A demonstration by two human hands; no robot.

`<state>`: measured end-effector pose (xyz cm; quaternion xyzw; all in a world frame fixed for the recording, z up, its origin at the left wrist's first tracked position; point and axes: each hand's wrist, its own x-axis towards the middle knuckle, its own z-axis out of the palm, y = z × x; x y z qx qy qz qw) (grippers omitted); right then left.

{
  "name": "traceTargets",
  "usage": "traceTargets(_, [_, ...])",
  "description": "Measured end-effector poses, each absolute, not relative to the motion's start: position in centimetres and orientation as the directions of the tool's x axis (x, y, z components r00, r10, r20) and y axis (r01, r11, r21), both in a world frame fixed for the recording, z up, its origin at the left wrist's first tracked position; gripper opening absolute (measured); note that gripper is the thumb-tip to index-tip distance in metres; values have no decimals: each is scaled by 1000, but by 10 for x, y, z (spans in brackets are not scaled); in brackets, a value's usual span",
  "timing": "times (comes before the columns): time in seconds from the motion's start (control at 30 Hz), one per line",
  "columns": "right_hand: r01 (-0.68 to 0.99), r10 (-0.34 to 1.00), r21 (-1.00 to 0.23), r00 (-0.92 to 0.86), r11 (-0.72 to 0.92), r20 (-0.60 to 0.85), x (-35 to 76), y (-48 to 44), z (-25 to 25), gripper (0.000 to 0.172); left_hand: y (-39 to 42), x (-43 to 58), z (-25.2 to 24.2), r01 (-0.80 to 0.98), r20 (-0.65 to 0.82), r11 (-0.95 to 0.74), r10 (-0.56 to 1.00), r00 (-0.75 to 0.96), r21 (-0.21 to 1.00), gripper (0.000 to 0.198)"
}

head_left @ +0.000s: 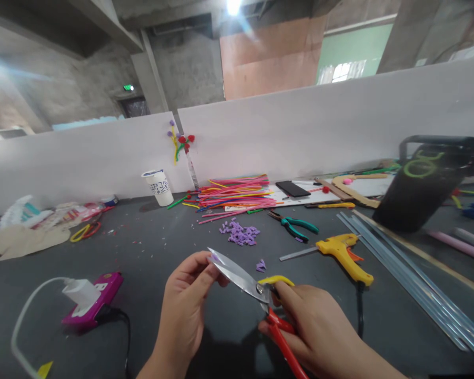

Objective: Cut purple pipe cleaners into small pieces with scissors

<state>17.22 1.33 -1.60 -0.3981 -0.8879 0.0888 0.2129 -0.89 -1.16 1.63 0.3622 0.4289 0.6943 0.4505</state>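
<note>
My right hand (312, 321) grips a pair of scissors (239, 276) with one yellow and one red handle. Its blades point up and left, their tips at the fingertips of my left hand (191, 297). Between that thumb and forefinger a small purple piece (214, 256) is pinched, partly covered by the blade. Beyond the hands lies a pile of short purple pieces (240, 232). A smaller cluster of purple bits (261, 265) sits nearer, just above the scissors' pivot.
Teal-handled pliers (296, 226) and a yellow glue gun (343, 255) lie right of the pile, beside clear glue sticks (414, 284). Colourful pipe cleaners (237, 195) are heaped behind. A black tumbler (426, 184) stands right, a paper cup (158, 188) back left, a magenta power strip (94, 301) left.
</note>
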Motion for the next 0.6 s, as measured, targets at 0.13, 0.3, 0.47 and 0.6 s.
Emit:
traceTargets(0.13, [672,736,-302,-602,677,310,174,13,-17,37,-12,-9,17,-324,113,-223,939,-324,920,5])
traceTargets(0.3, [678,734,-282,-608,679,304,173,13,-16,37,-12,-9,17,-348,108,-220,944,-313,911,5])
traceTargets(0.47, [675,728,-275,-612,685,309,172,13,-16,38,-11,-9,18,-365,105,-216,948,-302,906,4])
traceTargets(0.6, [670,719,-266,-613,693,329,172,12,-17,38,-12,-10,19,-377,102,-215,949,-297,901,4])
